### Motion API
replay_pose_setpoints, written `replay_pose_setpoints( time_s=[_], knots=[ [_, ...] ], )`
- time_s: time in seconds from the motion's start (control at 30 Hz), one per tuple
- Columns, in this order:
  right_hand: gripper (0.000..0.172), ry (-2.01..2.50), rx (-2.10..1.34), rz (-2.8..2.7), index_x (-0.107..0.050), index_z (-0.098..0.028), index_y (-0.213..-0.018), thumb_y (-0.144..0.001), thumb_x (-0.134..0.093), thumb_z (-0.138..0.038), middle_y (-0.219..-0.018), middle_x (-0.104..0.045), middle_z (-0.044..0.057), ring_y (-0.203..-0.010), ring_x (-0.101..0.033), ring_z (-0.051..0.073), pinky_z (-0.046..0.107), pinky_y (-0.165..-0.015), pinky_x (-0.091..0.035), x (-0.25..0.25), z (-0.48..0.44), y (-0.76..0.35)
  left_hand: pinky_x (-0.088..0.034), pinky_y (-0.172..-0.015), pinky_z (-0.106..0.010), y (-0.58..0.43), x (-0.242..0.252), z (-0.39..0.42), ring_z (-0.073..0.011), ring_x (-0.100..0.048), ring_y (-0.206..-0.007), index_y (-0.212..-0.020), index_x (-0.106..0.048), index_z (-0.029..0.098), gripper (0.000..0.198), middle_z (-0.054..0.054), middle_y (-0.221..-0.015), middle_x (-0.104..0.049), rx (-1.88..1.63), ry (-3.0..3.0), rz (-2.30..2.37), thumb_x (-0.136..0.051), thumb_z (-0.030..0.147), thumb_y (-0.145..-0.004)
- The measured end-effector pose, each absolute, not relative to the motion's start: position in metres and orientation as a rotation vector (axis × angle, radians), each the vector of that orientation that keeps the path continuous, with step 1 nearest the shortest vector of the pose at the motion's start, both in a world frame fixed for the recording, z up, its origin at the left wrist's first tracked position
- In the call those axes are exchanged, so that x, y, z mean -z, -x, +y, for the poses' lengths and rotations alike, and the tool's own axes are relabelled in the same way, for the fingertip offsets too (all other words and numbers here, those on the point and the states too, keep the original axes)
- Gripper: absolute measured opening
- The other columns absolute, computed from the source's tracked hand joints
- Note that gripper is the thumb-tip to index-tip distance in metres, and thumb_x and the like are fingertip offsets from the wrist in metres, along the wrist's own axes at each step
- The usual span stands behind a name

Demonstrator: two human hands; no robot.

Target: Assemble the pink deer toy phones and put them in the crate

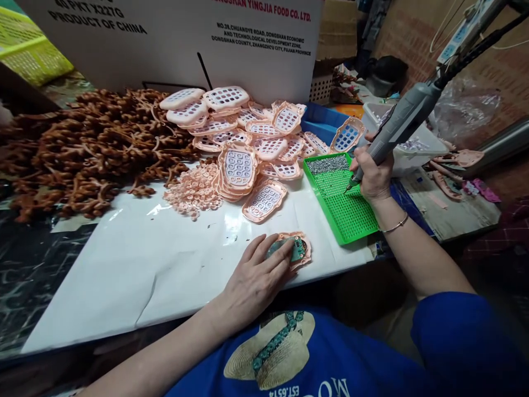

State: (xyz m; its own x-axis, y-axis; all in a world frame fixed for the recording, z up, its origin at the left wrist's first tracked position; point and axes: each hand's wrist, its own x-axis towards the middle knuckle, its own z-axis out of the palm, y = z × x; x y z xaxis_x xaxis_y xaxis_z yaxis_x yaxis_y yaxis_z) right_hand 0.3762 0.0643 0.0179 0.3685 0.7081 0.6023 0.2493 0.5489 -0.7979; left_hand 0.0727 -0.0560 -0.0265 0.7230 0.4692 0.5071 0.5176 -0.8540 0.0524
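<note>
My left hand [256, 275] lies flat with fingers stretched out on a pink shell with a green circuit board [298, 249], pressing it to the white tabletop [165, 264]. My right hand [372, 173] is wrapped round a grey electric screwdriver [403, 124], whose tip touches the green screw tray [343, 207]. Small silver screws [328, 164] fill the tray's far end.
A heap of pink keypad shells [248, 143] and small pink rings [194, 190] lies behind the work spot. Brown plastic sprues [91, 143] pile at the left. A white carton [185, 38] stands at the back. A blue bin [322, 124] and clutter sit at the right.
</note>
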Motion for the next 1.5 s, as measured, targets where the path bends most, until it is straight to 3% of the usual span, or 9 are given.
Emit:
replay_pose_setpoints(
  time_s=[0.17, 0.37, 0.53, 0.77, 0.93, 1.13, 1.37, 1.5],
  knots=[
    [0.034, 0.987, -0.381, -1.185, -0.052, -0.025, -0.096, -0.074, -0.073, -0.039, -0.054, -0.054, -0.011, -0.044, -0.052, 0.011, 0.029, -0.053, -0.046, -0.016, 0.062, -0.375, -0.045, -0.105, -0.046, -0.074, 0.026, -0.056, -0.0306, -0.058, -0.118, -0.104, -0.070, 0.013, 0.019, -0.008, -0.122, -0.071, 0.827, 2.792, -0.793, -0.061, 0.027, -0.095],
    [0.033, 1.002, -0.362, -1.181, -0.050, -0.025, -0.096, -0.073, -0.071, -0.035, -0.055, -0.055, -0.011, -0.044, -0.052, 0.012, 0.031, -0.054, -0.046, -0.017, 0.061, -0.373, -0.049, -0.094, -0.040, -0.074, 0.024, -0.055, -0.0276, -0.059, -0.112, -0.100, -0.070, 0.014, 0.015, -0.008, -0.115, -0.073, 0.817, 2.816, -0.767, -0.061, 0.025, -0.095],
    [0.036, 0.960, -0.350, -1.168, -0.055, -0.028, -0.098, -0.072, -0.075, -0.041, -0.056, -0.052, -0.010, -0.044, -0.048, 0.012, 0.033, -0.053, -0.045, -0.031, 0.059, -0.371, -0.048, -0.095, -0.041, -0.074, 0.025, -0.056, -0.0268, -0.058, -0.114, -0.099, -0.070, 0.016, 0.013, -0.007, -0.119, -0.071, 0.779, 2.859, -0.790, -0.063, 0.026, -0.094],
    [0.024, 0.817, -0.544, -1.239, -0.061, -0.033, -0.099, -0.079, -0.072, -0.037, -0.067, -0.047, -0.005, -0.049, -0.048, 0.012, 0.031, -0.048, -0.040, -0.067, 0.000, -0.306, -0.045, -0.099, -0.040, -0.073, 0.027, -0.056, -0.0264, -0.056, -0.116, -0.096, -0.069, 0.016, 0.015, -0.006, -0.124, -0.070, 0.739, 2.867, -0.768, -0.059, 0.027, -0.096],
    [0.035, 0.778, -0.743, -1.352, -0.054, -0.037, -0.111, -0.081, -0.072, -0.041, -0.069, -0.049, -0.007, -0.046, -0.048, 0.012, 0.030, -0.045, -0.041, -0.049, -0.029, -0.267, -0.045, -0.101, -0.041, -0.075, 0.026, -0.056, -0.0253, -0.058, -0.112, -0.093, -0.068, 0.017, 0.016, -0.004, -0.124, -0.070, 0.763, 2.880, -0.773, -0.057, 0.028, -0.098],
    [0.042, 0.873, -0.792, -1.323, -0.053, -0.037, -0.111, -0.077, -0.074, -0.051, -0.065, -0.049, -0.006, -0.045, -0.047, 0.013, 0.033, -0.044, -0.043, -0.032, -0.024, -0.259, -0.046, -0.099, -0.042, -0.076, 0.025, -0.056, -0.0255, -0.058, -0.110, -0.090, -0.066, 0.015, 0.014, -0.009, -0.125, -0.068, 0.741, 2.980, -0.771, -0.057, 0.024, -0.096],
    [0.035, 0.786, -0.850, -1.300, -0.059, -0.039, -0.110, -0.079, -0.076, -0.039, -0.068, -0.051, -0.006, -0.045, -0.048, 0.012, 0.030, -0.042, -0.041, -0.029, -0.024, -0.258, -0.047, -0.095, -0.041, -0.076, 0.023, -0.055, -0.0265, -0.057, -0.110, -0.090, -0.064, 0.015, 0.011, -0.011, -0.128, -0.066, 0.715, 3.030, -0.764, -0.055, 0.020, -0.095],
    [0.035, 0.815, -0.811, -1.351, -0.056, -0.040, -0.112, -0.081, -0.073, -0.043, -0.069, -0.050, -0.006, -0.046, -0.047, 0.011, 0.030, -0.044, -0.041, -0.026, -0.024, -0.259, -0.047, -0.094, -0.040, -0.076, 0.023, -0.055, -0.0265, -0.058, -0.108, -0.089, -0.064, 0.015, 0.012, -0.011, -0.126, -0.066, 0.735, 3.016, -0.763, -0.055, 0.021, -0.095]
  ],
)
